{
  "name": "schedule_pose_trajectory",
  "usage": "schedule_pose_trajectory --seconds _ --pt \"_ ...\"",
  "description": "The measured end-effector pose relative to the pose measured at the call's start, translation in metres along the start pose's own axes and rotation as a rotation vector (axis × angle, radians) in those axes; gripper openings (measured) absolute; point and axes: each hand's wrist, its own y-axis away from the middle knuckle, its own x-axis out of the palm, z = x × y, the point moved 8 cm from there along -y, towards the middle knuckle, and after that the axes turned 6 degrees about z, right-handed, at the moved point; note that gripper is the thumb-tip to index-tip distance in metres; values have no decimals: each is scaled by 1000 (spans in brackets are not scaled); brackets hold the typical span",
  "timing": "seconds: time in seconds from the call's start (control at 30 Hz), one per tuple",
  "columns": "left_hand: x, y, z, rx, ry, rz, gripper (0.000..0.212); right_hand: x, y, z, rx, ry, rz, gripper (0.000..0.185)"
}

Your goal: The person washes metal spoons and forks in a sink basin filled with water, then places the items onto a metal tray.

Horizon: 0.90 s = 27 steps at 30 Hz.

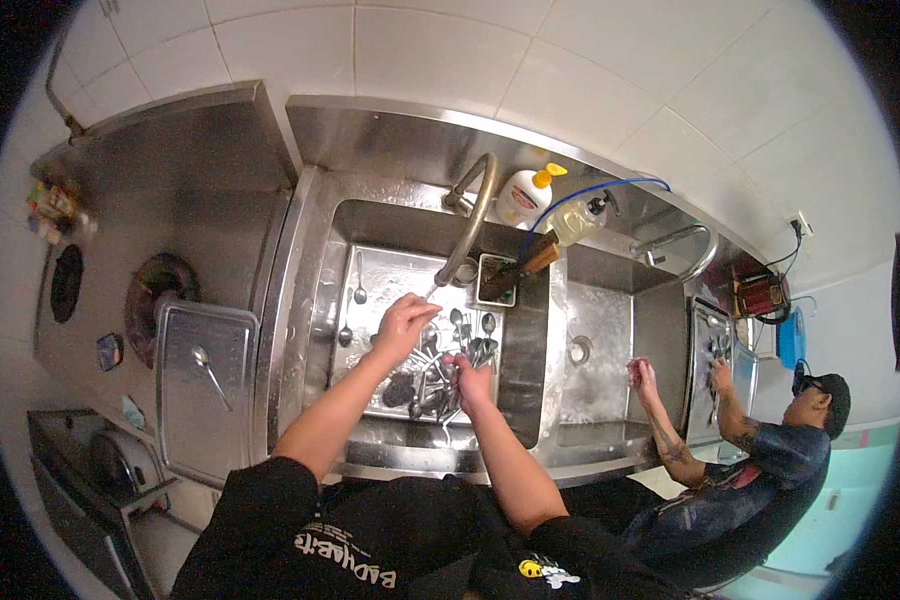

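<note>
Under the mouth of the curved metal faucet (pixel 474 225), my left hand (pixel 405 324) is raised over the left sink basin with its fingers bent together; whether it holds anything is not clear. My right hand (pixel 471 381) grips a bunch of metal spoons (pixel 481 351) by their handles, above more loose cutlery. A metal tray (pixel 390 270) lies in the basin, wet and shiny. On it are a spoon (pixel 360 292) at the upper left, another spoon (pixel 346 335) below it, a dark scouring pad (pixel 398 390) and a pile of cutlery (pixel 436 397).
A small white container (pixel 496 300), a white pump bottle (pixel 523 198) and a clear pump bottle (pixel 574 222) stand toward the back. At left, a tray (pixel 202 420) holds a spoon (pixel 210 371). A co-worker (pixel 772 465) reaches over the right basin (pixel 596 375) and a tray (pixel 700 420).
</note>
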Motion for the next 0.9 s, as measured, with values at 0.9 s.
schedule_pose_trajectory --seconds 0.9 --pt "-393 232 122 -746 -1194 -585 30 62 -3 -17 295 -276 -89 31"
